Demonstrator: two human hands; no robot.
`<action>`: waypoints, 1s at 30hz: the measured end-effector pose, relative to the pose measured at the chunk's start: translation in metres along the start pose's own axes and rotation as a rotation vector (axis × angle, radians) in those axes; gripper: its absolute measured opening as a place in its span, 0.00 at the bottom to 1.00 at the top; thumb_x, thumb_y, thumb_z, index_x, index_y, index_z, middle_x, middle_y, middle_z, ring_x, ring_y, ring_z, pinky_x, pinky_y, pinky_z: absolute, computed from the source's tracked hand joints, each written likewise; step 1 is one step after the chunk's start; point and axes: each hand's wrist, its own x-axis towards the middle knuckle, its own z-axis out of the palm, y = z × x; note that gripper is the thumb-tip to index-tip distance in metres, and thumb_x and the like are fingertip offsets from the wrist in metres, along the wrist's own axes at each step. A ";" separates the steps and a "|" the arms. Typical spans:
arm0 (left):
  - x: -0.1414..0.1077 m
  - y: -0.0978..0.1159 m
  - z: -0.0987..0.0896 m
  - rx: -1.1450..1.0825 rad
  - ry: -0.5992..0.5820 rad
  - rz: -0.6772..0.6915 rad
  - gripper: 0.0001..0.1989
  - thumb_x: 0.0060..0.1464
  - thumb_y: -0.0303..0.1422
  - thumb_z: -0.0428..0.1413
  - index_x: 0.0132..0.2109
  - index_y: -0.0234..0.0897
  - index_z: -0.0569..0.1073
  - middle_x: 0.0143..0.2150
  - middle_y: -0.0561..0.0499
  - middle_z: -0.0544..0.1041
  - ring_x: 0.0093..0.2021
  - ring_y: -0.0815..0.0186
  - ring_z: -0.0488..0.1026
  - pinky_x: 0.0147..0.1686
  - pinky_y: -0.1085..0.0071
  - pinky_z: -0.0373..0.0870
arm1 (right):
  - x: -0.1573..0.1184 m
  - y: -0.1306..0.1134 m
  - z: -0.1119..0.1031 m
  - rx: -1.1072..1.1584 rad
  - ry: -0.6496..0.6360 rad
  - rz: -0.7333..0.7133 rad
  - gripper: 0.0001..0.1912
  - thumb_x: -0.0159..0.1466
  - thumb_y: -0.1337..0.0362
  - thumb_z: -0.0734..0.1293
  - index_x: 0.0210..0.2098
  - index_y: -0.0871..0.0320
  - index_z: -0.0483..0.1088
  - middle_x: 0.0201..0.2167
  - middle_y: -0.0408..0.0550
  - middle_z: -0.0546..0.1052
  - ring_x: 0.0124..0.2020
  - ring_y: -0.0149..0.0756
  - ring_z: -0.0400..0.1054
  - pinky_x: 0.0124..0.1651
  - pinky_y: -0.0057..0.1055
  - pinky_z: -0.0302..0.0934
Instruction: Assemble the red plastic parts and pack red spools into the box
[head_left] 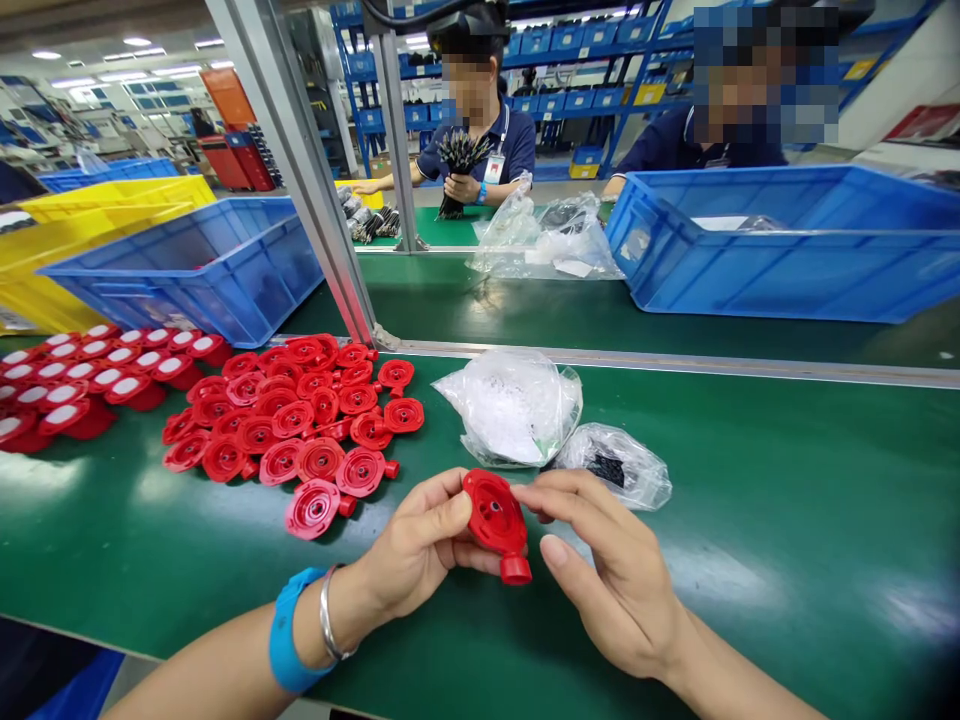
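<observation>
My left hand (420, 545) grips a red plastic part (496, 515) by its left side, above the green table. The part is round, with a ringed face turned up and a short spout pointing down toward me. To its right, my right hand (611, 570) has its fingers apart, the fingertips close to the part's upper right edge; whether they touch it is unclear. Many similar red parts (319, 460) lie in a loose group at the left. Behind my hands are a clear bag with white contents (517, 405) and a smaller bag with black pieces (611, 468).
Red pieces with white discs (127, 385) stand at the far left. A blue bin (202, 265), yellow bins (45, 240) and a metal post (300, 170) are behind. Across the rail, another blue bin (787, 270) sits near two people, one holding black-tipped pieces (461, 165).
</observation>
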 end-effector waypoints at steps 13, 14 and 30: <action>0.001 -0.006 -0.002 -0.030 0.065 -0.049 0.20 0.53 0.44 0.62 0.41 0.30 0.74 0.32 0.48 0.77 0.30 0.66 0.78 0.34 0.71 0.78 | -0.002 0.004 0.010 -0.043 -0.026 -0.055 0.20 0.63 0.74 0.60 0.54 0.62 0.66 0.43 0.55 0.69 0.44 0.37 0.66 0.42 0.36 0.68; 0.001 -0.006 -0.002 -0.031 0.065 -0.049 0.20 0.52 0.44 0.62 0.42 0.30 0.74 0.32 0.48 0.77 0.30 0.66 0.78 0.34 0.71 0.78 | -0.002 0.004 0.010 -0.045 -0.021 -0.064 0.20 0.63 0.75 0.60 0.54 0.62 0.66 0.43 0.55 0.69 0.43 0.37 0.66 0.42 0.35 0.68; 0.000 -0.015 -0.004 0.015 0.042 -0.052 0.18 0.49 0.40 0.66 0.39 0.31 0.71 0.33 0.50 0.73 0.31 0.70 0.74 0.31 0.75 0.76 | 0.008 -0.005 0.006 -0.106 -0.079 -0.193 0.08 0.61 0.71 0.62 0.39 0.62 0.70 0.31 0.52 0.73 0.28 0.34 0.63 0.30 0.34 0.62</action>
